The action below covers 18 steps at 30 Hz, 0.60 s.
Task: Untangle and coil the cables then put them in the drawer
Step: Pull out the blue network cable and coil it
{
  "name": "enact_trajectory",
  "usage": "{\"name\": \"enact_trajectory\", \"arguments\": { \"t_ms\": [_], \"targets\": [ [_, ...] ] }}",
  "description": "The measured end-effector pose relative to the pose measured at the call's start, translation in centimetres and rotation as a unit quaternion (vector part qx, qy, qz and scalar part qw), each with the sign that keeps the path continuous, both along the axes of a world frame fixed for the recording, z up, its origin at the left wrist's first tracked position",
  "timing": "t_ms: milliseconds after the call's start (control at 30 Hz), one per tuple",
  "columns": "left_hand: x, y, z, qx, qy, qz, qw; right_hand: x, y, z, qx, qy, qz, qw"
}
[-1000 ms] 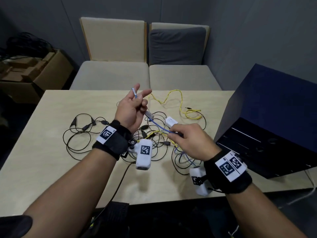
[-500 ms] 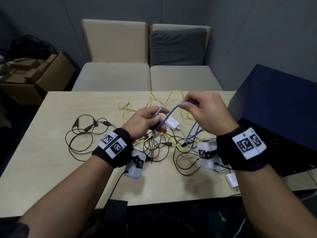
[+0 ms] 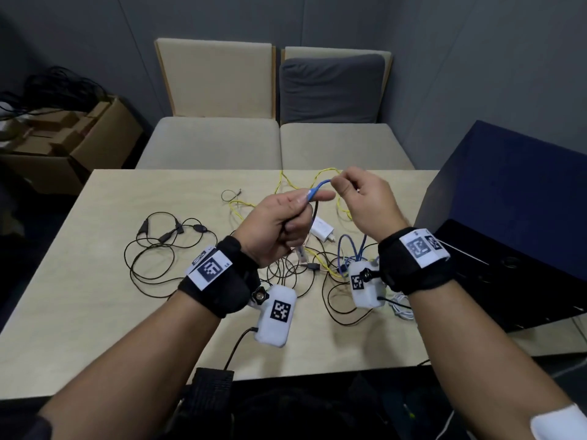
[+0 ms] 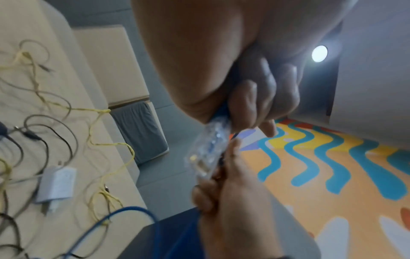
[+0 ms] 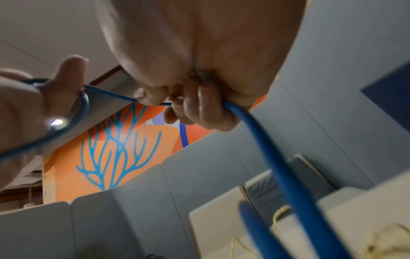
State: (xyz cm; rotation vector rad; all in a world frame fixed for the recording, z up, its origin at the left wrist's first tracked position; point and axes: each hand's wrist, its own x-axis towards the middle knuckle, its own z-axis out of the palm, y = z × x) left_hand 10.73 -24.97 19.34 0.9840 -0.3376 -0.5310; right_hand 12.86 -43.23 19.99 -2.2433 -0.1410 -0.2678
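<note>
Both hands are raised above the table (image 3: 95,281). The left hand (image 3: 279,223) grips the blue network cable (image 3: 319,188) near its clear plug (image 4: 208,149); the right hand (image 3: 365,198) pinches it just beside, slack hanging below toward the tangled cables (image 3: 305,271).

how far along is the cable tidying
Early. Done: nothing visibly coiled or put away. In hand: the left hand grips the blue cable near its clear plug, and the right hand pinches it further along; the rest hangs down into the pile. Left: the yellow cable and black cables lie loose on the table, tangled mid-table.
</note>
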Motion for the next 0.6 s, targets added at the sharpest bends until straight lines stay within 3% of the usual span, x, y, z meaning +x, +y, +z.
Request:
{"name": "enact_trajectory", "arguments": {
  "t_ms": [267,467,600],
  "targets": [
    [-0.1,0.0,1.6,-0.133,0.039,-0.007,0.99,-1.3,0.4,-3.7,0.057,0.055,-0.007,0.997],
    [1.3,0.8,2.8,-0.163,0.076,0.096,0.979,-3.3,0.6,-6.2,0.042,0.111,0.017,0.993],
    [2.1,1.4,3.0,-0.185,0.077,0.12,0.972,-4.6,0.6,-7.5,0.021,0.158,0.021,0.987]
  ]
}}
